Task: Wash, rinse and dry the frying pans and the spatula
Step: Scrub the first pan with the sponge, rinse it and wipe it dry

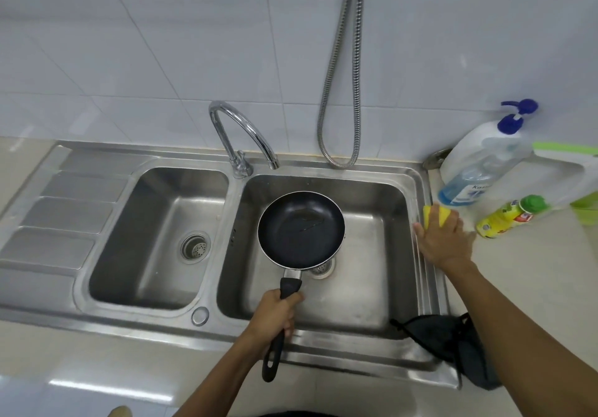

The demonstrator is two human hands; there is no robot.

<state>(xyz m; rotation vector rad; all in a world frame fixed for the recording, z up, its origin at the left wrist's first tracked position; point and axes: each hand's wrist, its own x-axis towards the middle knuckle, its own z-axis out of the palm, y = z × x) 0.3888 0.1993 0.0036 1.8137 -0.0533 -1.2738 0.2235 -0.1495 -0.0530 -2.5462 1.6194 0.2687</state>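
I see the double-bowl stainless steel sink (pixel 417 190) filling the view. Over its right bowl I hold the small round black non-stick frying pan (pixel 301 230) level, its dark inside showing a thin wet streak, rim metal-edged. My left hand (pixel 273 318) is wrapped tight around its black handle. My right hand (pixel 443 238) lies flat, fingers spread, on the yellow sponge (pixel 437 216) at the sink's right edge.

right of the double sink (pixel 323 329): pump bottle (pixel 475 164), yellow dish soap bottle (pixel 508 217), dark cloth (pixel 453 345) at its near corner.
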